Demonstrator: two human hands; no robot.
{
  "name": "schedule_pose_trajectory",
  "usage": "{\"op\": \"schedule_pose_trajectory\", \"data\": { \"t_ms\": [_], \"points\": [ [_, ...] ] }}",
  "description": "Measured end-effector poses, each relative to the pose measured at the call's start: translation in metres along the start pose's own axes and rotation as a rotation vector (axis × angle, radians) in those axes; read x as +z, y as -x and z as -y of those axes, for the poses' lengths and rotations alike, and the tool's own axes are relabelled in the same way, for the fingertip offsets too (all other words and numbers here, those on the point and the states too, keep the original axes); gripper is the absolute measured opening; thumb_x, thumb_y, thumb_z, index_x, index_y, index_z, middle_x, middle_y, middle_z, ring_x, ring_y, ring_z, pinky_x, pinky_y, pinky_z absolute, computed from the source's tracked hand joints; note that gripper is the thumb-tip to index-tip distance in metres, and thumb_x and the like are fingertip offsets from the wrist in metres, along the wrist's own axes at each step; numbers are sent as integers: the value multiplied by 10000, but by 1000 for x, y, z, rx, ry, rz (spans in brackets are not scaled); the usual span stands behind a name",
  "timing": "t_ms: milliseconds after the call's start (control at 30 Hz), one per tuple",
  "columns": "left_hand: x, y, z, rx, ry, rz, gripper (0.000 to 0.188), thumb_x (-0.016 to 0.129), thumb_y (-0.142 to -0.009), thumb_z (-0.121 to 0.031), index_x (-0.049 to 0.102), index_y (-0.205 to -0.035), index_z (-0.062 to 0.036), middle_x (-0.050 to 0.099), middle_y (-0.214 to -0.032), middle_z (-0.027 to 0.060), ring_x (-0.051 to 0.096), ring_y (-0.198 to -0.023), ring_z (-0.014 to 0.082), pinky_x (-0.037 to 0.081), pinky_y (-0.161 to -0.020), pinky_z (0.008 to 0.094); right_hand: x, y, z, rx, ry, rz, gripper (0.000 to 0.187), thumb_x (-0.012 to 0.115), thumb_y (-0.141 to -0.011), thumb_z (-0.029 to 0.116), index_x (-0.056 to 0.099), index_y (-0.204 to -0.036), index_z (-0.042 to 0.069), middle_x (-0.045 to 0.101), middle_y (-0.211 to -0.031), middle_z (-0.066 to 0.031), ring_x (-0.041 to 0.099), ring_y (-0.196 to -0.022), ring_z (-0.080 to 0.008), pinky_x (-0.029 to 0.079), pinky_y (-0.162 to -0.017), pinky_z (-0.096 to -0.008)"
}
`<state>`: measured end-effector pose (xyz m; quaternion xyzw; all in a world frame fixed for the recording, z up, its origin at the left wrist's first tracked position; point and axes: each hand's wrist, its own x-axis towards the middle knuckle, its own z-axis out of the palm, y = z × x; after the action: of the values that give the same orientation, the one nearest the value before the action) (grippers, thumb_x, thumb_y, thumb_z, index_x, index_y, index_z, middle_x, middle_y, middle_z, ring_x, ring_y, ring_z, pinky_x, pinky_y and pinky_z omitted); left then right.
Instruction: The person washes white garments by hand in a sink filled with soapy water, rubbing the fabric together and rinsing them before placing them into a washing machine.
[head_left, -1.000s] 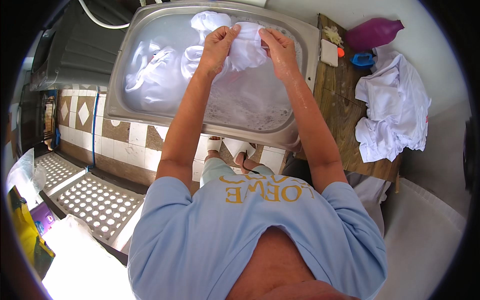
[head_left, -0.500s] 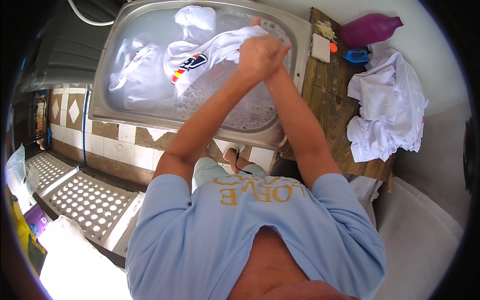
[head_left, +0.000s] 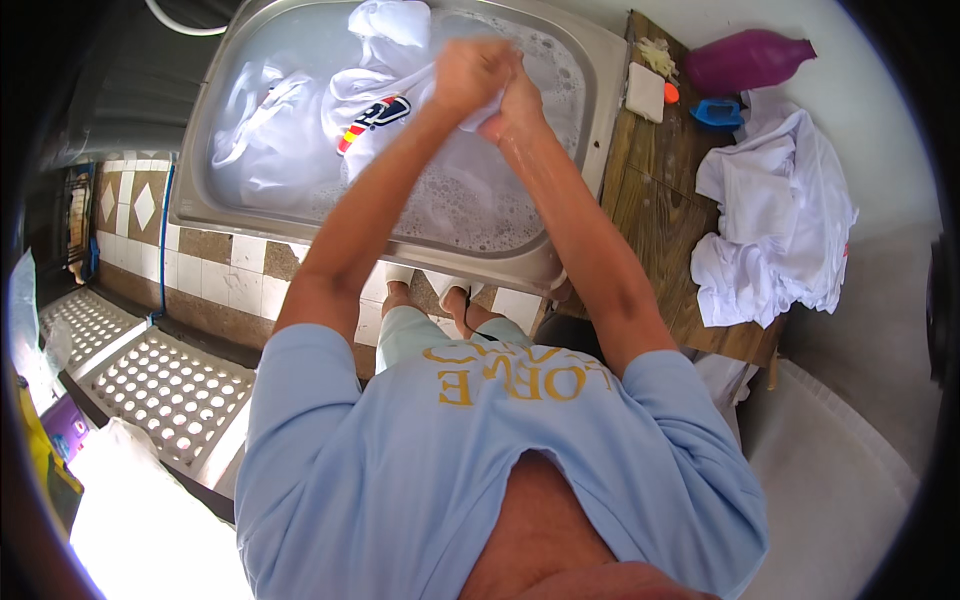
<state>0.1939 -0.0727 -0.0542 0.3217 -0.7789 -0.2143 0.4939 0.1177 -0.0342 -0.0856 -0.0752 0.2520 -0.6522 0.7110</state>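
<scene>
A white garment [head_left: 405, 88] with a dark, red and yellow printed emblem lies partly in soapy water in a metal sink basin [head_left: 400, 248]. Its right end is bunched up between my two hands, which meet above the water. My left hand [head_left: 470, 75] is closed over the cloth and slightly blurred by motion. Beside it, my right hand [head_left: 516, 105] grips the same cloth, with a fold hanging out below the fingers. More white cloth [head_left: 268, 135] floats on the left side of the basin, and a white bundle [head_left: 390, 20] rises at its far edge.
On the wooden counter [head_left: 640, 200] at right are a pile of white clothes [head_left: 775, 215], a blue brush [head_left: 716, 114], a purple bottle [head_left: 750, 60], a pale soap-like block [head_left: 645, 92] and an orange cap [head_left: 671, 93]. Perforated grey steps [head_left: 170, 395] stand lower left.
Both hands have shifted left, drawing the held end of the garment in with them. My left hand has turned and moved away from me; the stretch of cloth towards the emblem is shorter.
</scene>
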Motion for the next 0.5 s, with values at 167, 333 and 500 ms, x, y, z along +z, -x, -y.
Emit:
{"op": "schedule_pose_trajectory", "data": {
  "t_ms": [167,333,500],
  "points": [
    [9,4,-19,-37,113,-178,182,635,-751,-120,544,-628,-22,481,-562,164,415,-480,297,395,-482,344,15,4,8,121,-34,128,481,304,-940,520,543,-982,104,584,-972,-82,590,-900,-241,501,-788,-394],
    [-1,14,-7,-142,95,-87,97,647,-726,-124,614,-646,-79,583,-617,113,567,-547,299,448,-511,367,0,0,4,98,11,90,574,313,-926,546,498,-1167,58,559,-1145,-99,563,-1039,-249,479,-863,-411],
    [-23,7,31,-689,573,-133,394,605,-863,-370,630,-645,-42,480,-509,-27,400,-456,60,351,-432,245,41,27,19,-125,264,-114,638,256,-932,558,461,-1152,-5,523,-1162,-127,534,-1056,-235,434,-922,-376]
  ]
}}
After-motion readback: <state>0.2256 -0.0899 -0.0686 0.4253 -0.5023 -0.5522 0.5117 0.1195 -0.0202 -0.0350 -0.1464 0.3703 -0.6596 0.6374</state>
